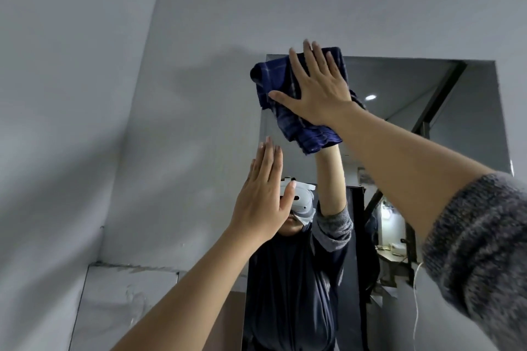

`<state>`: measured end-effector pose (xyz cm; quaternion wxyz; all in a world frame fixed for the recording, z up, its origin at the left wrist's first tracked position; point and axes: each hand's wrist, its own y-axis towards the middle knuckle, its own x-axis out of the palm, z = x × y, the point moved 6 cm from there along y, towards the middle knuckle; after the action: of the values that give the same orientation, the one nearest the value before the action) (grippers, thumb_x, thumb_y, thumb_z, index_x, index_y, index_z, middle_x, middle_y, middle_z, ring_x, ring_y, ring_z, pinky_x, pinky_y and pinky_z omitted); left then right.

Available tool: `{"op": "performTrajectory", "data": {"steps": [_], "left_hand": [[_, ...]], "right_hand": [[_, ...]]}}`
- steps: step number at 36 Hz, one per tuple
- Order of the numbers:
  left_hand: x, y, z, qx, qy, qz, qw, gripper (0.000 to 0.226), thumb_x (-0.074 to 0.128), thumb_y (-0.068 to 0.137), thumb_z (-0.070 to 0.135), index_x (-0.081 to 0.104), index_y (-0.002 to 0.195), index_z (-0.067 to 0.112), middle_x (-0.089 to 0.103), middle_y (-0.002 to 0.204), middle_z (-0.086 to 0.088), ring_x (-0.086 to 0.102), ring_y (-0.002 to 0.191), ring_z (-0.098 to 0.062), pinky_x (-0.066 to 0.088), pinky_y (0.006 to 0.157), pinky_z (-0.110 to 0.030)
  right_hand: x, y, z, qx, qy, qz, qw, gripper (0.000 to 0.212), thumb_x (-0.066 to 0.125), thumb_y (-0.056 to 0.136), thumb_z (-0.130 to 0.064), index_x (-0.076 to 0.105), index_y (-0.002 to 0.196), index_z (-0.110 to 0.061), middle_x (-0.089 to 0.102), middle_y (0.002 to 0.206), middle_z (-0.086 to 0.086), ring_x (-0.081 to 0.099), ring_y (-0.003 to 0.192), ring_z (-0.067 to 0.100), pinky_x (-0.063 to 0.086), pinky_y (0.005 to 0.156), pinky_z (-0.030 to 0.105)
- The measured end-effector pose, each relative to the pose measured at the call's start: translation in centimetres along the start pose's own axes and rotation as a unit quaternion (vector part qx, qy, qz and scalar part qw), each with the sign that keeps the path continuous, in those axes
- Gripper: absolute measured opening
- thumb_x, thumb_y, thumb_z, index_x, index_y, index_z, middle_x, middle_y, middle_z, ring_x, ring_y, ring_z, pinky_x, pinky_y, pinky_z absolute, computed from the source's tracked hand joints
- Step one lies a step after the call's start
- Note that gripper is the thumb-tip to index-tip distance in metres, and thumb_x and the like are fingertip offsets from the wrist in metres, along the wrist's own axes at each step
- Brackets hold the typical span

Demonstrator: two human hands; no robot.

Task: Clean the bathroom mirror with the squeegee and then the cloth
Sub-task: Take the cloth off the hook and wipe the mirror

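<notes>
A dark blue checked cloth (278, 85) is pressed flat against the top left corner of the wall mirror (427, 111). My right hand (316, 88) lies on the cloth with fingers spread, palm pushing it onto the glass. My left hand (262, 194) is flat and open lower down, at the mirror's left edge, holding nothing. The glass reflects a person with raised arm and a headset. No squeegee is in view.
Grey walls (85, 94) surround the mirror, with a corner to the left. A pale panel (122, 302) sits low on the left wall. A thin white cord (416, 293) hangs at the mirror's lower right.
</notes>
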<state>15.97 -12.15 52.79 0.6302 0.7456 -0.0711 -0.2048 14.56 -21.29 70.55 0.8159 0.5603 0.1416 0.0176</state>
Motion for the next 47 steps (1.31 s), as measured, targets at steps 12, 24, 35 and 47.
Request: {"op": "performTrajectory", "data": {"steps": [12,24,35,47], "left_hand": [[0.0,-0.1,0.1,-0.004,0.016,-0.007,1.0,0.066,0.029,0.096,0.038,-0.002,0.145,0.007,-0.012,0.154,-0.005,-0.013,0.142,-0.015,-0.003,0.114,-0.026],[0.7,-1.6,0.3,-0.037,0.001,-0.025,0.999,0.066,0.016,0.094,0.046,-0.015,0.143,0.014,-0.02,0.153,-0.004,-0.02,0.141,-0.013,-0.011,0.112,-0.023],[1.5,-7.3,1.3,-0.051,-0.021,-0.081,0.995,0.07,0.025,0.097,0.043,-0.021,0.142,0.014,-0.027,0.151,-0.006,-0.022,0.141,-0.017,-0.006,0.115,-0.032],[1.6,-10.4,2.4,-0.066,-0.035,-0.095,0.993,0.074,0.037,0.097,0.036,-0.013,0.143,0.008,-0.022,0.152,-0.007,-0.02,0.141,-0.015,-0.009,0.113,-0.024]], "right_hand": [[-2.6,-5.8,14.6,0.17,-0.005,-0.012,0.985,0.095,0.017,0.078,-0.08,-0.007,0.148,-0.021,-0.012,0.157,0.009,-0.013,0.144,0.021,-0.005,0.118,0.038],[-1.6,-13.1,18.2,0.434,0.065,0.092,0.894,0.094,0.019,0.081,-0.077,0.0,0.148,-0.015,-0.005,0.158,0.012,-0.008,0.145,0.024,-0.006,0.117,0.039],[0.7,-15.2,10.8,0.483,0.108,0.115,0.861,0.091,0.026,0.084,-0.07,0.001,0.148,-0.011,-0.005,0.157,0.015,-0.008,0.145,0.027,-0.007,0.117,0.043],[2.1,-9.5,-1.2,0.182,0.067,0.04,0.98,0.089,0.025,0.085,-0.069,-0.001,0.148,-0.011,-0.005,0.156,0.02,-0.008,0.144,0.033,-0.006,0.116,0.046]]}}
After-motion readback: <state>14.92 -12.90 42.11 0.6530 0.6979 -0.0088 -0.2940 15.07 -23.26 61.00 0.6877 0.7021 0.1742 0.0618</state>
